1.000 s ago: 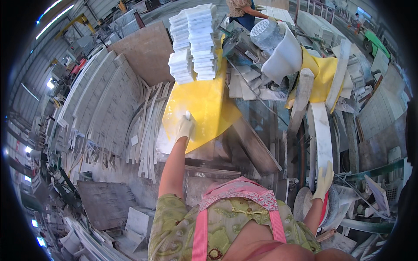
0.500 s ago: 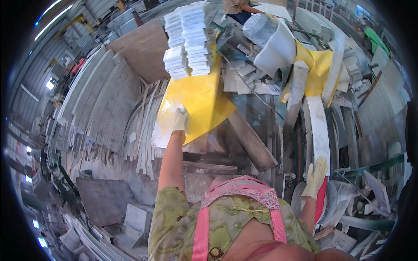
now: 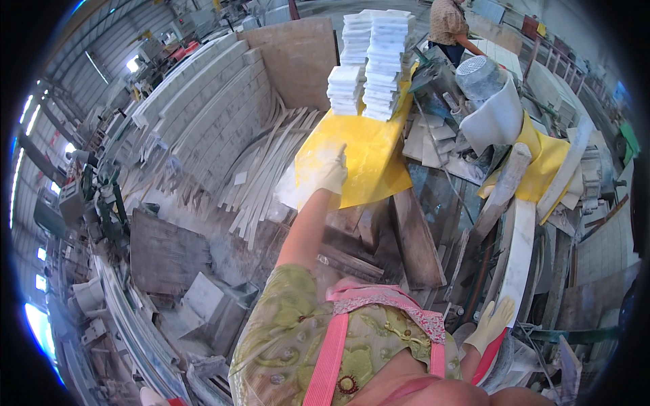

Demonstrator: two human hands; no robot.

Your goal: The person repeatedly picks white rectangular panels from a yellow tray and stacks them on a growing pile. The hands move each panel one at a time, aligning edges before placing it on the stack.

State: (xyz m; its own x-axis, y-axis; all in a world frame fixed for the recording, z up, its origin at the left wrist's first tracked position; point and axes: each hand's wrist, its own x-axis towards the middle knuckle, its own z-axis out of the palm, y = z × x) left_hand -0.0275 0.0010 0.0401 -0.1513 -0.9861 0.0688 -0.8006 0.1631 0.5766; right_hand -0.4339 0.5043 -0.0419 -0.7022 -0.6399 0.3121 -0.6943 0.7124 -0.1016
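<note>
My left hand [image 3: 330, 172], in a pale dusty glove, lies stretched out on a yellow board [image 3: 369, 159], near its lower left part, with one finger pointing up the board. Two tall stacks of white tiles [image 3: 379, 61] stand on the board's far end. My right hand [image 3: 492, 323], also gloved, hangs low at my side with fingers spread. It is just below the near end of a long white stone strip [image 3: 518, 250] and over a red object [image 3: 489, 358]. It grips nothing.
Leaning white strips [image 3: 261, 179] and pale slabs [image 3: 203, 95] fill the left. Dark planks [image 3: 413, 237] lie ahead of me. A grey drum, a white sheet [image 3: 497, 118] and yellow material [image 3: 545, 162] crowd the right. Another person [image 3: 448, 20] stands at the far end.
My left hand has slid from the board's lower left corner further onto the board, toward the tile stacks. My right hand has stayed low beside the stone strip.
</note>
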